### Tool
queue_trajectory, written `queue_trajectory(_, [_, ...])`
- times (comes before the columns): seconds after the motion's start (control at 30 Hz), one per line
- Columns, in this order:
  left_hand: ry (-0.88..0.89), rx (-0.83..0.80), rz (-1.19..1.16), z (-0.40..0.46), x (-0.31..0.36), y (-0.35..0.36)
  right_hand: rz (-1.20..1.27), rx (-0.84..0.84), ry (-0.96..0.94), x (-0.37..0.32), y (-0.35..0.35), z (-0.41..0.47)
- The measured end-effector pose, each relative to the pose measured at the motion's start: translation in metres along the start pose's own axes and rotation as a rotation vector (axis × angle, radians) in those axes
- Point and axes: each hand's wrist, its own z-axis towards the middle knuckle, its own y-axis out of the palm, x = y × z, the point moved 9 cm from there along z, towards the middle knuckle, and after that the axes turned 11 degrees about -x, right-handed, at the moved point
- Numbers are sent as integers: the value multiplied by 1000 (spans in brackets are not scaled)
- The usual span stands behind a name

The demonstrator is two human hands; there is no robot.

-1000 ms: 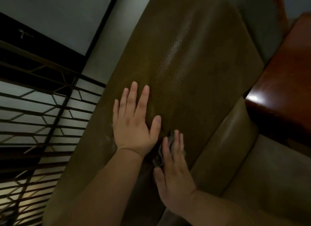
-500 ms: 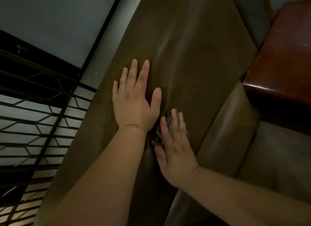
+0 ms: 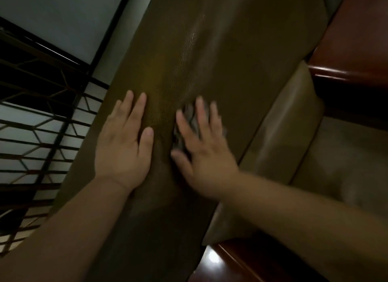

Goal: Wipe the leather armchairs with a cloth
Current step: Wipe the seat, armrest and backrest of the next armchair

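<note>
Far left, a dark lattice screen [image 3: 37, 122] with pale panels behind it fills the edge of the view, a pale wall [image 3: 63, 23] above it. Moving in, here is the armchair [image 3: 220, 50], its brown leather back running up the middle of the frame, grain catching a streak of light. The left hand [image 3: 122, 149] lies flat on that leather, fingers straight and close together, thumb out to the side, holding nothing, simply pressing on the surface. Just beside it, a narrow strip of bare leather between them, comes the right hand [image 3: 204, 153], blurred, fingers spread and straight, pressing down on the cloth [image 3: 190, 122]. The cloth is a small grey crumpled wad, trapped between the palm and the chair back, peeking out between thumb and forefinger and past the fingertips. No curl of the fingers round it, it is pinned flat. Right of that, a lighter rounded leather cushion edge [image 3: 287, 122] runs alongside the back, with a paler seat area [image 3: 346, 160] beyond. Upper right, a glossy reddish wooden armrest [image 3: 352, 57] with a bright highlight; another polished wooden piece [image 3: 222, 263] shows at the bottom edge.
</note>
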Motion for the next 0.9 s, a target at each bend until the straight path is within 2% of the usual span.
queue_trajectory(0.13, [16, 140, 29, 4, -2, 5, 107, 400, 184, 34, -84, 66])
queue_trajectory(0.2, [16, 155, 16, 1, -6, 10, 150, 478, 217, 28, -70, 58])
queue_trajectory(0.23, [20, 157, 12, 1, -6, 11, 145, 466, 168, 14, -49, 44])
queue_trajectory(0.33, [18, 154, 21, 1, -3, 10, 82, 261, -139, -38, 27, -12])
queue_trajectory(0.4, [12, 153, 32, -1, -4, 9, -16, 225, -248, -32, 30, -19])
queue_trajectory(0.43, [14, 151, 31, -2, -5, 9, -57, 278, -212, -13, 15, -8])
queue_trajectory(0.47, [13, 151, 29, -4, -4, 8, -33, 336, -88, 15, -4, 9])
queue_trajectory(0.53, [2, 160, 53, -6, -3, 8, 148, 454, 226, 77, -48, 33])
queue_trajectory(0.6, [5, 159, 78, -7, 0, 8, 361, 502, 387, 103, -50, 31])
queue_trajectory(0.67, [14, 141, 77, -4, 5, 12, 310, 404, 337, 72, -18, 8])
queue_trajectory(0.77, [14, 139, 92, -4, 10, 14, 153, 144, 62, 2, 57, -45])
queue_trajectory(0.83, [21, 157, 90, -2, 7, 10, -20, 133, -84, 4, 66, -49])
queue_trajectory(0.9, [27, 155, 71, -2, 4, 10, -124, 220, -90, 40, 40, -23])
